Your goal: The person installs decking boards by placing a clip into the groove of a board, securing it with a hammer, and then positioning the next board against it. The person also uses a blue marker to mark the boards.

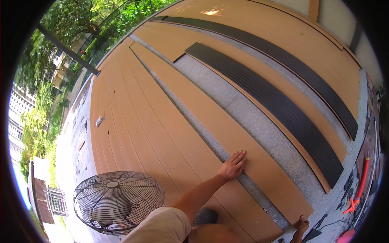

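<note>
My left hand [233,165] lies open, its fingers flat on the left edge of a long tan deck plank [219,125]. Concrete shows in narrow gaps beside this plank. At the plank's near end my right hand [300,225] is closed on the end edge; its fingers are partly hidden. To the left, a floor of tan planks [146,117] is laid edge to edge. Two dark ribbed planks [267,105] rest on the right side, one of them lying on a tan plank.
A round black wire-cage fan [117,202] stands near my left side. Bare concrete [251,117] runs between the planks. Red-handled tools [360,184], cables and scraps lie along the right edge. A post [69,50] rises at the far left, with trees behind.
</note>
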Demonstrator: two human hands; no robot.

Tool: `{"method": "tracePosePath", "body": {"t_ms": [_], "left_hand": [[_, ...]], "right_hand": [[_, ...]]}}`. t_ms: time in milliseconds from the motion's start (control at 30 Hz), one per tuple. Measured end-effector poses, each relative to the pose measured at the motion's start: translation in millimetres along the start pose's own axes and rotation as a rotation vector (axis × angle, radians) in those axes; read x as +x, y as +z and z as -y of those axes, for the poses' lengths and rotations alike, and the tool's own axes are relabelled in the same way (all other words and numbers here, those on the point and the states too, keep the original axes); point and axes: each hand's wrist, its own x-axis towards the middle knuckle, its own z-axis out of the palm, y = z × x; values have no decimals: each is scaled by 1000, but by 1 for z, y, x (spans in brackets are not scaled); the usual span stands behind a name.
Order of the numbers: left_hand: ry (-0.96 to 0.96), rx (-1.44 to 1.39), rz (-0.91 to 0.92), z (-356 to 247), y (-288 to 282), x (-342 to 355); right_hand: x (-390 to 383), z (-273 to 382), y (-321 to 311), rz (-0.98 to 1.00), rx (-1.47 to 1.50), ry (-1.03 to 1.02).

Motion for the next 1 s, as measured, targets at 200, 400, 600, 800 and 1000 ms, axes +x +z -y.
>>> {"method": "tracePosePath", "body": {"t_ms": [200,400,600,800,1000], "left_hand": [[25,-34,-27,-1,1,2],[22,-34,-34,-3,-3,3],[-4,-4,-49,2,4,-2],[0,5,-3,2,4,-1],[1,13,21,1,-1,1]], "right_hand": [[-1,4,-3,13,57,47],[-7,16,-6,32,61,85],[-11,21,-4,79,89,68],[-25,49,-6,22,49,168],[-37,64,-11,59,76,210]]}}
